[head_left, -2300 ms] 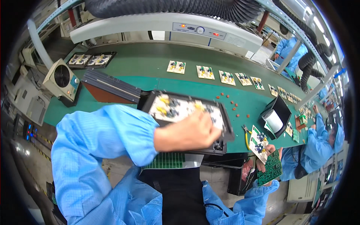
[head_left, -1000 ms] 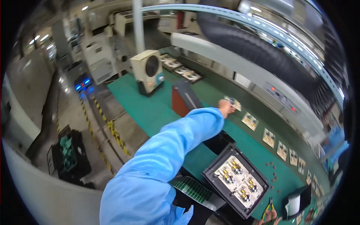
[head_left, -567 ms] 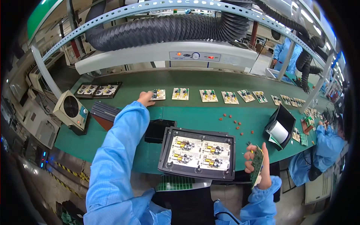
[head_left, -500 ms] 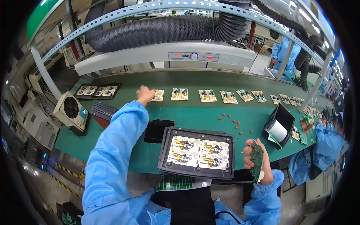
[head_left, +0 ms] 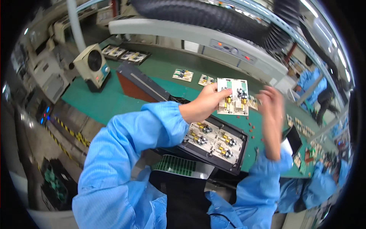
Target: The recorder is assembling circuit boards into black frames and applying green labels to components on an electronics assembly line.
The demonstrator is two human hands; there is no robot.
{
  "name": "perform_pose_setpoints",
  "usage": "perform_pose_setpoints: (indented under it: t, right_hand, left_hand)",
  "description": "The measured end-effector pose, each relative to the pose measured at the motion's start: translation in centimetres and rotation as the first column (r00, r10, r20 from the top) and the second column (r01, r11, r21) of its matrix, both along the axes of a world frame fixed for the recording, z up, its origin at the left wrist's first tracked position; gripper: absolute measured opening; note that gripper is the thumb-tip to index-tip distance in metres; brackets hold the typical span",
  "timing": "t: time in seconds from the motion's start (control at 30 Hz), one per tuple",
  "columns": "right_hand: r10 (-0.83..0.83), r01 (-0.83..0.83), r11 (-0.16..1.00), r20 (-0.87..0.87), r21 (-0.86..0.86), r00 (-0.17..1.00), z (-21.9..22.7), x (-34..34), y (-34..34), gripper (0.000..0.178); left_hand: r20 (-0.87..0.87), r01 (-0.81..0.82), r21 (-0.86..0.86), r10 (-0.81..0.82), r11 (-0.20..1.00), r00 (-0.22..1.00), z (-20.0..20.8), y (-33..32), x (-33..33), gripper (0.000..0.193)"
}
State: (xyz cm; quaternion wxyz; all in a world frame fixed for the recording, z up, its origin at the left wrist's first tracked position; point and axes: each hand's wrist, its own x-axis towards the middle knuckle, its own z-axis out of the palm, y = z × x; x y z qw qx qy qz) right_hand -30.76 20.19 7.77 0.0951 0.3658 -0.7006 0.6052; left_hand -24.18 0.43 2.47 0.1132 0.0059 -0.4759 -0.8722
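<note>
My left hand (head_left: 204,102) grips a white circuit board (head_left: 239,105) by its left edge, thumb on the front. The board is raised above the bench, with green, yellow and black components facing me. Just right of it, my right hand (head_left: 271,110) is lifted with the fingers apart. That hand is blurred, and nothing shows in it. Below the raised board lies a black frame fixture (head_left: 229,165) with several populated boards (head_left: 214,142) in it. My left forearm covers its left part.
Circuit boards (head_left: 183,75) line the green belt behind. A boxy fan (head_left: 93,63) and a long dark box (head_left: 145,82) stand left. Small red parts (head_left: 249,124) are scattered near a black bin (head_left: 292,140) on the right. A co-worker's blue sleeve (head_left: 319,181) shows at far right.
My left hand has come back from the belt and now holds a board upright. My right hand has risen beside it; the green-backed board is no longer seen in it. The view has turned.
</note>
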Motion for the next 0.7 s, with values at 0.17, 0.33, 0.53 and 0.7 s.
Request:
perform_pose_setpoints:
  t: [0.17, 0.33, 0.53, 0.7]
  right_hand:
    - [0.509, -0.299, 0.642, 0.101, -0.706, 0.855, 3.5, -0.1, 10.5, 0.041]
    - [0.511, -0.328, 0.676, 0.099, -0.660, 0.854, 2.7, 0.0, 9.6, 0.040]
    - [0.375, -0.260, 0.671, 0.015, -0.694, 0.927, 1.0, -0.8, 11.7, 0.038]
    - [0.088, -0.112, 0.694, -0.070, -0.711, 0.994, -0.4, 0.8, 16.1, 0.037]
  left_hand:
    - [0.225, -0.124, -0.174, 0.162, 0.977, 0.961, -3.5, -10.0, -2.3, 0.029]
    - [0.327, -0.350, -0.337, 0.457, 0.874, 0.827, -5.5, -21.9, -4.6, 0.032]
    - [0.262, -0.488, -0.590, 0.725, 0.643, 0.637, -7.0, -34.1, -7.6, 0.034]
    - [0.287, -0.387, -0.680, 0.712, 0.622, 0.641, -9.8, -36.3, -10.8, 0.048]
